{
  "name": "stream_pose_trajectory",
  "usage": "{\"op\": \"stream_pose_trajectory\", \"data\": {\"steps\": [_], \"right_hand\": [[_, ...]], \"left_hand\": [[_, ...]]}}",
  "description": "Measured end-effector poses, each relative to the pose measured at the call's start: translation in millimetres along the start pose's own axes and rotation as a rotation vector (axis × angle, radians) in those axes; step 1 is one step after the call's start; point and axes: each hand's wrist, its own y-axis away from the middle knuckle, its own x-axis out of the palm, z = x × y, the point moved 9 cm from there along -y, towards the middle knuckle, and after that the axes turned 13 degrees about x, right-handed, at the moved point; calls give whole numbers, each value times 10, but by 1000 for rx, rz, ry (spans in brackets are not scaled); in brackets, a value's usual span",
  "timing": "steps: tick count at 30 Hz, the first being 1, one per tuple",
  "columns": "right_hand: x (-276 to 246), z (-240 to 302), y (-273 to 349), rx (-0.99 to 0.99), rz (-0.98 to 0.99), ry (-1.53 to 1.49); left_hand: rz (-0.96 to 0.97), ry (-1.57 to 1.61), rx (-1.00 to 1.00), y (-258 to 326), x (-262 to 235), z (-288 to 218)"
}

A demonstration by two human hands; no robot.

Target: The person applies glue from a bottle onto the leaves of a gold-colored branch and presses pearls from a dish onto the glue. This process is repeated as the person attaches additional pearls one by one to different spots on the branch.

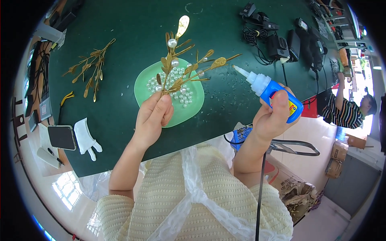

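Observation:
My left hand (155,116) pinches the stem of a gold metal leaf branch (183,66) and holds it upright over a pale green plate (192,107). Two white pearls sit on the branch, and several loose pearls (171,82) lie on the plate. My right hand (271,118) grips a blue glue bottle (271,91) with a white nozzle that points left toward the branch tips, a short gap away. Both forearms come up from the lower edge in cream knit sleeves.
More gold leaf branches (90,64) lie at the left of the dark green table (120,120). A white glove (86,138) and a phone (62,137) lie at its left edge. Black chargers and cables (277,38) crowd the far right. Another person in a striped top (348,112) sits at right.

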Motion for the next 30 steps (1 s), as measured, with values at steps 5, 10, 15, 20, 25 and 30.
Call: {"op": "stream_pose_trajectory", "data": {"steps": [5, 10, 15, 20, 25, 30], "right_hand": [[111, -26, -36, 194, 48, 128], [154, 26, -27, 152, 52, 134], [126, 57, -16, 124, 54, 156], [118, 64, -9, 113, -6, 146], [117, 88, -11, 77, -13, 137], [133, 75, -12, 79, 5, 126]], "left_hand": [[-1, -27, -2, 2, -8, 2], [6, -58, -3, 10, -10, 1], [13, -50, -4, 5, -5, 1], [15, -70, 4, 3, 1, -7], [18, -68, 4, 5, -7, 5], [22, -52, -4, 0, 6, 5]]}}
